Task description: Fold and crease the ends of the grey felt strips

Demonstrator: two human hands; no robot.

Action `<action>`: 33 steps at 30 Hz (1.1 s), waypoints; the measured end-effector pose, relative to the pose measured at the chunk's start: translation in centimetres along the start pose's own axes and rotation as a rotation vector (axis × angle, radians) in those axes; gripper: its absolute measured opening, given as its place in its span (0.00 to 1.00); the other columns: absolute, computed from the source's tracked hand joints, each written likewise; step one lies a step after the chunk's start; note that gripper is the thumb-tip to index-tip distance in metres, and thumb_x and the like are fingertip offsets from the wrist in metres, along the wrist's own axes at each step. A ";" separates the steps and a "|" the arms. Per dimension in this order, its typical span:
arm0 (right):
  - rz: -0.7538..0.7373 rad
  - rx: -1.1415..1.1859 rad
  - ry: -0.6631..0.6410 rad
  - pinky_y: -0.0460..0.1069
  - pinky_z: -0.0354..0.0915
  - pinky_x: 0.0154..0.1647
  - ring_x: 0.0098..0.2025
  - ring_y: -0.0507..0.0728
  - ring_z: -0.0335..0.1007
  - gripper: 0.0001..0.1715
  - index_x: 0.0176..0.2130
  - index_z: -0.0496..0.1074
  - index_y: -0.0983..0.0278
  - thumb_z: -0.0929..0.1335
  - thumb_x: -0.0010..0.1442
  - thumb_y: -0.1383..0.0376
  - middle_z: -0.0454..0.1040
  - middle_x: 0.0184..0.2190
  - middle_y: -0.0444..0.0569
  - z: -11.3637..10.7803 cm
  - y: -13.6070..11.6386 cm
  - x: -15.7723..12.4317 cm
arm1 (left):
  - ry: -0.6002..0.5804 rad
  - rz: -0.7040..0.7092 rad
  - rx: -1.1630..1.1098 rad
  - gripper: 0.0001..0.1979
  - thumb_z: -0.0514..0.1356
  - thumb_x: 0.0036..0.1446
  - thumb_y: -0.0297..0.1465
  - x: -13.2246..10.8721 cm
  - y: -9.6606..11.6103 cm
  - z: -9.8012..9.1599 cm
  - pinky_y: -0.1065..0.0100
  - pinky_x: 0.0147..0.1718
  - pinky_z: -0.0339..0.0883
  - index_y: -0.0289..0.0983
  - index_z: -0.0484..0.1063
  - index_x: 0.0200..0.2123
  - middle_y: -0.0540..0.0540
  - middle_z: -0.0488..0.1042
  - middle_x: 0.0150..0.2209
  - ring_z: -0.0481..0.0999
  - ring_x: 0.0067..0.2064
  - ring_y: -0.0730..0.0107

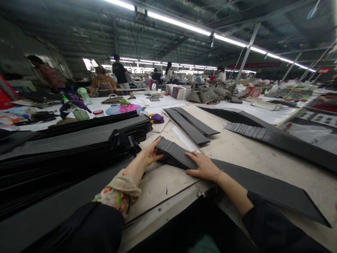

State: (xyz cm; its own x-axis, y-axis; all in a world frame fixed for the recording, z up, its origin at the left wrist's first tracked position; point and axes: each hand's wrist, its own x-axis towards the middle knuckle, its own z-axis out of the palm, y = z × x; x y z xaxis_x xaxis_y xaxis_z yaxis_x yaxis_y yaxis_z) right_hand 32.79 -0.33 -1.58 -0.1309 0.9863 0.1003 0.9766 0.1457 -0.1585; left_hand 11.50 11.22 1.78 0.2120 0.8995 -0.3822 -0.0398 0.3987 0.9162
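A fanned stack of dark grey strips (pixel 175 150) lies at the table's near edge, its layered ends stepped at the left. My left hand (pixel 151 154) grips that stepped end, thumb on top and fingers curled at the side and underneath. On top of the strips, towards their right part, my right hand (pixel 204 166) lies with fingers stretched out and thumb apart. From beneath my right wrist a long dark strip (pixel 268 186) runs out to the right. Just beyond the stack are two more flat grey strips (pixel 189 124), side by side.
Tall piles of dark strips (pixel 79 140) fill the left side. Another fanned row of strips (pixel 263 135) lies to the right. Farther back are a blue basin (pixel 112 109), a purple cloth (pixel 157 118) and grey bags (pixel 210 94). Several people work in the background.
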 end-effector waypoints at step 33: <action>0.408 0.487 -0.195 0.52 0.63 0.48 0.46 0.64 0.68 0.26 0.38 0.75 0.60 0.69 0.42 0.48 0.74 0.40 0.48 -11.8 15.4 -12.8 | -0.028 -0.068 -0.500 0.06 0.63 0.44 0.24 -2.8 -2.5 8.3 0.68 0.26 0.73 0.33 0.69 0.28 0.46 0.74 0.26 0.74 0.26 0.71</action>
State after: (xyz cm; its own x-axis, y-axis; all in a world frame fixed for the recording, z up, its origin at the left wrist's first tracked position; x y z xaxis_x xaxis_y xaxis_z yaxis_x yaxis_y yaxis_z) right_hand 51.56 -11.67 6.33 0.1595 0.9589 -0.2345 0.7712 -0.2693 -0.5768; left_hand 19.16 6.23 1.53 0.2562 0.8663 -0.4289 -0.4861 0.4990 0.7174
